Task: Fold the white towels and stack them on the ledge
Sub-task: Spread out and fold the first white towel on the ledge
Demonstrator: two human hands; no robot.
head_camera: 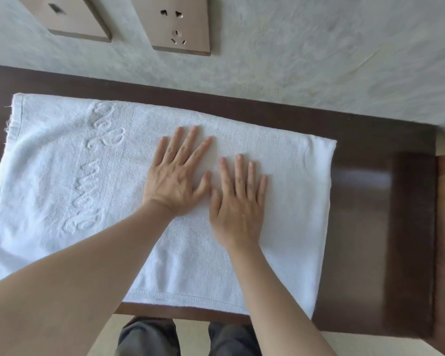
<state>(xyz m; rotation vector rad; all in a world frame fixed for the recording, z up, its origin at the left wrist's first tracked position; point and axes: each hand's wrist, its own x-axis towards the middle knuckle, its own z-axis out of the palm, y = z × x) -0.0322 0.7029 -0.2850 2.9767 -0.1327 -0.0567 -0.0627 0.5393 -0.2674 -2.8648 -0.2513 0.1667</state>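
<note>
We see at the far left the white towel (62,176) lying flat on the dark wooden ledge (370,201); its left edge is a little frayed and reaches almost to the side of the picture; a band with raised letters runs across its left part, but we cannot read the letters. Above the towel, on the grey wall (293,60), there are two metal-coloured plates: a switch plate (70,16) at the left and a power socket (180,24) beside it.

Near the middle of the towel we find the left hand (175,176); it lies flat on the cloth with straight, spread fingers, pressing and not holding anything. Just beside it, thumb almost touching thumb, the right hand (238,201) lies in the same way, palm down, fingers straight and close together; it also grips nothing. Both forearms are bare and come from the lower edge.

To the right of the hands the towel ends in a folded, rounded edge; after it the bare shiny wood of the ledge goes on. Below the front edge of the ledge we see dark trousers (149,337) over a pale floor (190,327).
</note>
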